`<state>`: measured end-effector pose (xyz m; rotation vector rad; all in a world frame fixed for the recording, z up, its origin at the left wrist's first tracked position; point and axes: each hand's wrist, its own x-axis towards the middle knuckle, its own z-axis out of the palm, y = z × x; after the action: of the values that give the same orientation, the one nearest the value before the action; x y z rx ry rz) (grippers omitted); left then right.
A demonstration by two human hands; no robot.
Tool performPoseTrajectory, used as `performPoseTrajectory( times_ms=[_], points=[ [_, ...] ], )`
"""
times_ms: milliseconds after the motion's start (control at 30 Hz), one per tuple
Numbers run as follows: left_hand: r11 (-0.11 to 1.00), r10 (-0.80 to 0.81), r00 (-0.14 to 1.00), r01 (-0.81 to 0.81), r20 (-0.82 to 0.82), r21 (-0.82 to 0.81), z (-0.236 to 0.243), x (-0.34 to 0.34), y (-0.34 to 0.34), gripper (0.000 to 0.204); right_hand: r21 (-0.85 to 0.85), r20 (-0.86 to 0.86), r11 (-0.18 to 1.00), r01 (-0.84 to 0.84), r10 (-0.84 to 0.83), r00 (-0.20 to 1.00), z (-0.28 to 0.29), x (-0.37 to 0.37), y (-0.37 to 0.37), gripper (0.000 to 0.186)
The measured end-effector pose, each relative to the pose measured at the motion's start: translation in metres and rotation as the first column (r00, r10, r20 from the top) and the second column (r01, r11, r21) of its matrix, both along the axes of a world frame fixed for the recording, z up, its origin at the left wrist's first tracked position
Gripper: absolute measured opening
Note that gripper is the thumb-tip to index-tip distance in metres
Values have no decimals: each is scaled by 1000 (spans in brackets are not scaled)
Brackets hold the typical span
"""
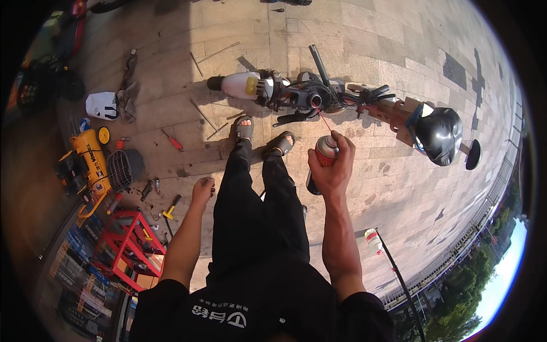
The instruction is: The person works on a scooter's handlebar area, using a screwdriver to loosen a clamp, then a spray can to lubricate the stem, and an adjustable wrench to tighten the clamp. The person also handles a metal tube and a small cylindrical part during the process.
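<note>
My right hand is wrapped around a red and silver spray can, held over the paving in front of me. A thin red straw runs from the can's top to a round dark opening on a partly stripped scooter. The scooter stretches crosswise beyond my feet, with a white front fender on the left and a black seat on the right. My left hand hangs away from the scooter with curled fingers; whether anything is in them is hidden.
To the left are a yellow air compressor, a dark basket, a red tool rack, a yellow-headed hammer and a red-handled screwdriver. A white bag lies farther off. At right, a bottle hangs on a pole.
</note>
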<state>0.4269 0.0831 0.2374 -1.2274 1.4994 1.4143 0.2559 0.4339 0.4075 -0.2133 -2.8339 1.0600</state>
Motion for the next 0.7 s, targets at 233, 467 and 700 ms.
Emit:
performPoseTrajectory(
  times_ms=[233,467,700],
  points=[
    [999,48,988,-49,-149,-1,-3,-76,-22,24,38,30,995,87,-88,996,-4,-4,-27,62],
    [998,-59,998,58,-35,-21,-10,-68,-48,21,59,34,988,144,-146,989,0,-4,-35,61],
    [999,-35,997,38,64,-36,-9,-47,-49,22,29,45,987,159,-160,986,-2,-1,-35,62]
  ],
)
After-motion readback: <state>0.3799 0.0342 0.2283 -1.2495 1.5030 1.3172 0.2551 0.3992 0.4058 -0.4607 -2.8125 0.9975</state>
